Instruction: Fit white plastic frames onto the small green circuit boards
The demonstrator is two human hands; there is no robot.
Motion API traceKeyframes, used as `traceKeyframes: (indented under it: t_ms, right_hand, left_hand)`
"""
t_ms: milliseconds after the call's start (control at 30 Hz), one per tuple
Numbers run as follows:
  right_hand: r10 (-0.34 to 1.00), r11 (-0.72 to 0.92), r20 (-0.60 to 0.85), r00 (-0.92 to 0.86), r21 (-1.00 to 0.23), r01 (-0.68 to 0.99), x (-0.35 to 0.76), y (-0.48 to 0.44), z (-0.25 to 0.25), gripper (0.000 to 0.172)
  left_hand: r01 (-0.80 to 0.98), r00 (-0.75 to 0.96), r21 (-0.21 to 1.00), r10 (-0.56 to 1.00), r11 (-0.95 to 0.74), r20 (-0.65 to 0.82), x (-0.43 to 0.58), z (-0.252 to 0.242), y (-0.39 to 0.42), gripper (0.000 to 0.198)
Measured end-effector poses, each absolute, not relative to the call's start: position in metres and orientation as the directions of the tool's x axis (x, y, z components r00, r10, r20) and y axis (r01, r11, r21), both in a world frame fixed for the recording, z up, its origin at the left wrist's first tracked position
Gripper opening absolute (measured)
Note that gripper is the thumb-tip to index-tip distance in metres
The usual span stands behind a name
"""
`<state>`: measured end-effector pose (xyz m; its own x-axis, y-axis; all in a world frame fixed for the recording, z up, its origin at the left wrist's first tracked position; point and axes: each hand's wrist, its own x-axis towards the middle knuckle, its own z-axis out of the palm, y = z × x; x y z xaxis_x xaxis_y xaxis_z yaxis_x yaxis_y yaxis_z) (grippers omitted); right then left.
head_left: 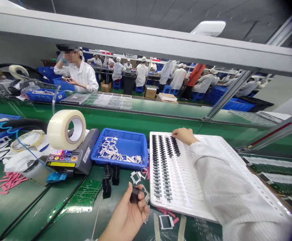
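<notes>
Black plastic block (134, 195) pinched between thumb and fingertips of the left hand (125, 214), low over the green bench (15, 214). Long axis roughly left to right and tilted slightly, with one end buried in the fingers, so its full length impossible to tell. Right hand (184, 135) far ahead, fingers close together and curled down at the top of the black parts (164, 164) lined up in long rows in a white slotted tray (186, 197). Whether those fingers pinch anything, impossible to tell. White striped sleeve (223, 180) lying across the tray's right side, covering much of it.

Just beside the left hand, loose white-and-grey frames (135, 177) and two short stacks of black parts (107, 182) on the bench, between that hand and a blue plastic tray (118, 162) heaped with small white frames. Green circuit board panel (82, 197) near the left wrist. Farther left, a grey tape dispenser (85, 150) with coloured buttons, a roll of clear tape (60, 130) standing on edge beside it, and pink strips (11, 182) scattered on the bench. Beyond the bench's far side, a person in a white smock (81, 75), one hand raised to the head, and rows of white-clad workers (140, 72) at distant benches.
</notes>
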<state>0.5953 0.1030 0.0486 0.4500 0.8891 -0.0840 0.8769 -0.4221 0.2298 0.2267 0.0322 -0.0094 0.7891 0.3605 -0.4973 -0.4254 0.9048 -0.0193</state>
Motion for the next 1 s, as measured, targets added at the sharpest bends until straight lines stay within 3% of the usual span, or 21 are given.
traceKeyframes:
  t_ms: [200,333,433,533,667,733,867,1000]
  right_hand:
    - [0.882,-0.443,-0.054,0.468,0.241,0.863,0.591,0.105,0.054,0.029]
    - [0.896,-0.443,0.048,0.442,0.163,0.882,0.569,0.096,0.078,0.021]
    - [0.936,-0.35,0.053,0.348,0.019,0.937,0.53,0.08,0.099,0.025]
    - [0.989,-0.129,-0.099,0.111,-0.197,0.972,0.476,0.058,0.104,0.022]
    - [0.94,0.067,-0.252,-0.228,-0.52,0.852,0.41,0.028,0.089,0.011]
    - [0.926,0.083,-0.252,-0.28,-0.589,0.804,0.39,0.018,0.079,0.011]
    - [0.951,0.046,-0.24,-0.195,-0.513,0.857,0.391,0.022,0.071,0.009]
    - [0.979,-0.174,-0.152,0.136,-0.274,0.946,0.45,0.055,0.074,0.02]
  left_hand:
    - [-0.435,0.795,-0.046,0.359,0.899,-0.489,0.224,-0.006,0.029,0.036]
    - [-0.443,0.787,0.002,0.39,0.897,-0.479,0.223,-0.003,0.029,0.037]
    - [-0.44,0.782,0.051,0.411,0.896,-0.468,0.225,-0.001,0.029,0.033]
    - [-0.404,0.77,0.144,0.42,0.904,-0.48,0.229,0.002,0.026,0.033]
    - [-0.33,0.788,0.187,0.379,0.925,-0.485,0.233,0.007,0.022,0.041]
    - [-0.324,0.798,0.186,0.373,0.928,-0.473,0.234,0.008,0.02,0.038]
    - [-0.33,0.835,0.14,0.357,0.934,-0.419,0.233,0.004,0.019,0.029]
    - [-0.304,0.847,0.112,0.322,0.946,-0.422,0.232,0.001,0.021,0.039]
